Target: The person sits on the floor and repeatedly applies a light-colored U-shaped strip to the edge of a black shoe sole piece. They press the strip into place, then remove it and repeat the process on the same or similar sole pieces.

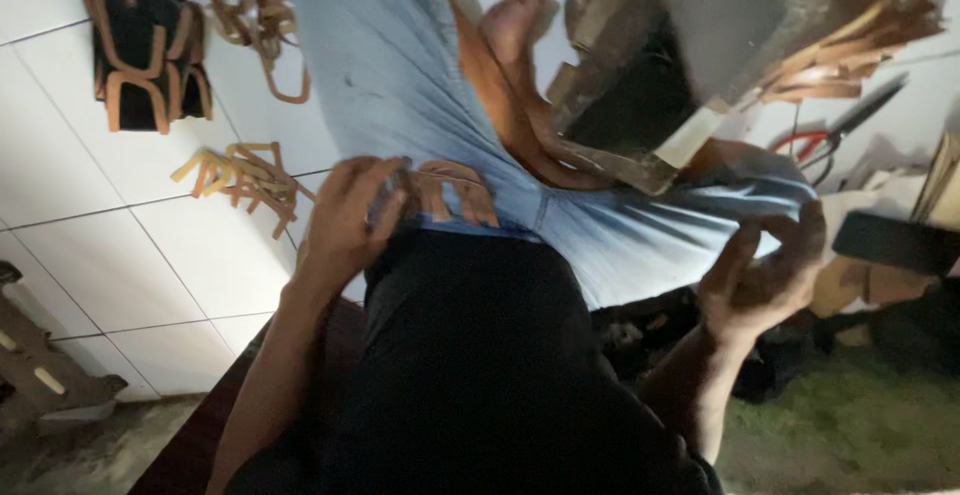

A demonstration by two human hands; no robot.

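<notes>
The left hand (345,217) pinched a tan U-shaped leather strap (452,192) on the blue-jeaned lap (600,235); the right hand (765,280) was clenched around nothing visible. Red-handled scissors (835,135) lay near the white tiled floor's (120,175) right edge.

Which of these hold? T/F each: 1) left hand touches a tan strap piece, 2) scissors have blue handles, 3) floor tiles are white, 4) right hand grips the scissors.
1. True: the left hand rests on a tan strap piece on the jeans.
2. False: the scissors have red handles.
3. True: the tiles are white.
4. False: the right hand is apart from the scissors, curled near the jeans; what it holds, if anything, cannot be told.
</notes>
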